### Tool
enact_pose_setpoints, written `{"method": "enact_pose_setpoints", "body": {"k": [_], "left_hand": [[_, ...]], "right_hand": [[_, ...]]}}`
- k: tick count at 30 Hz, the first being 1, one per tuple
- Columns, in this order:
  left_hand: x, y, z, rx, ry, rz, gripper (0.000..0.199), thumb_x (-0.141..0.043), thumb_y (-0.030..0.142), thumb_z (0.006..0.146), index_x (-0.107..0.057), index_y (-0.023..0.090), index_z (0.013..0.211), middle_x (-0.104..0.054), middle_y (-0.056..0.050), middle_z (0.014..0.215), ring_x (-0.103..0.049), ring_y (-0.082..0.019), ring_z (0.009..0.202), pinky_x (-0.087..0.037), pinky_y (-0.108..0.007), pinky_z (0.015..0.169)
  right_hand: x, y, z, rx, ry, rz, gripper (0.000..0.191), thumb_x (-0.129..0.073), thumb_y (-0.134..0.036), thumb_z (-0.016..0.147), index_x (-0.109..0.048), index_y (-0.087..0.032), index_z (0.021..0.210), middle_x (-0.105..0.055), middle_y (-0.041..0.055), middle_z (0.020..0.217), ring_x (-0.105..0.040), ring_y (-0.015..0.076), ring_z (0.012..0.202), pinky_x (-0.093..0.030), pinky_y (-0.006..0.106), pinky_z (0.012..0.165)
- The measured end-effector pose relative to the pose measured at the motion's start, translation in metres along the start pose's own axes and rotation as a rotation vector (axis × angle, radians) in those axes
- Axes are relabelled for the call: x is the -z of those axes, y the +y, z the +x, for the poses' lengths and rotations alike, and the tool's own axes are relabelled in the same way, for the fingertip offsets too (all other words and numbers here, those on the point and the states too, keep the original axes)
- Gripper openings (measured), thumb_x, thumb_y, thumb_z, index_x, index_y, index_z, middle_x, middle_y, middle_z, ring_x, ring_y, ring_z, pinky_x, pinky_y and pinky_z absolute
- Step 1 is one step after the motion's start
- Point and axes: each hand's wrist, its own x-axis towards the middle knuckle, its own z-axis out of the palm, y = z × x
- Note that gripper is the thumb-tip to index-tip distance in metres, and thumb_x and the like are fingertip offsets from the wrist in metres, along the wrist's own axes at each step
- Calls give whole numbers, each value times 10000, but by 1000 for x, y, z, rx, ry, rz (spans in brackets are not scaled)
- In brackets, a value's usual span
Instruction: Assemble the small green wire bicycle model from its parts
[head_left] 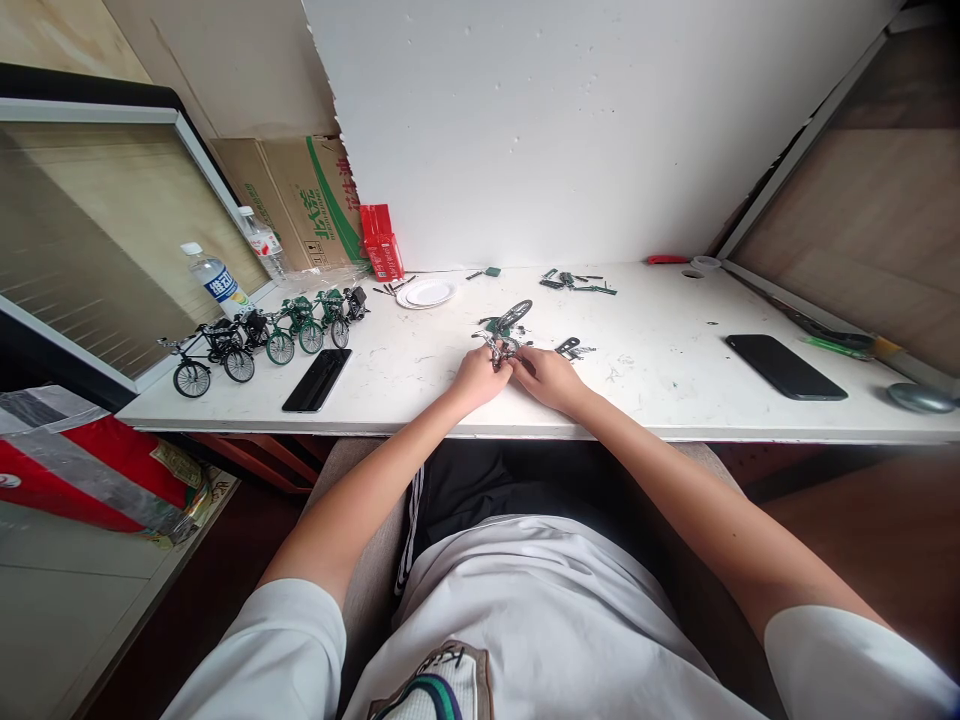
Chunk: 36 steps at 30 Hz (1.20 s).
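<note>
Close together over the white table, both my hands grip a partly built model bicycle (513,318) whose wheel points up and away from me. My left hand (481,378) is closed around its near left part. From the other side, the fingers of my right hand (549,377) pinch the same model, though the exact spot they hold is hidden. Small green parts (491,324) lie just behind the model. Right of my right hand rest some loose black and silver pieces (572,348).
Several assembled model bicycles (214,358) stand at the left, near two plastic bottles (217,281). One phone (318,380) lies left, another phone (785,367) right. Farther back are paper plates (426,292), a red box (382,243) and loose parts (577,282). A grey mouse (922,398) sits far right.
</note>
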Motion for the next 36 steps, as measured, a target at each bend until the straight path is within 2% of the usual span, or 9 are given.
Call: {"method": "enact_pose_setpoints", "body": {"k": [17, 28, 36], "left_hand": [[0, 0, 0, 8, -1, -3, 85, -662, 244, 936, -674, 207, 860, -717, -66, 790, -643, -226, 750, -531, -334, 757], [1, 1, 0, 7, -7, 10, 115, -645, 248, 952, -641, 205, 845, -721, -60, 787, -627, -206, 714, -465, -307, 683], [0, -1, 0, 5, -6, 16, 113, -643, 253, 958, -670, 195, 864, -739, -71, 806, -650, -209, 737, -478, -303, 685]], "right_hand": [[0, -1, 0, 10, 4, -2, 294, -444, -397, 1087, -618, -222, 928, -722, 98, 818, -612, 241, 706, -325, 322, 634], [-1, 0, 0, 14, 4, -1, 302, -443, -396, 1085, -638, -213, 944, -727, 102, 818, -607, 241, 693, -325, 325, 631], [0, -1, 0, 12, 10, 6, 309, -440, -403, 1080, -629, -212, 928, -722, 100, 810, -593, 233, 682, -316, 322, 624]]}}
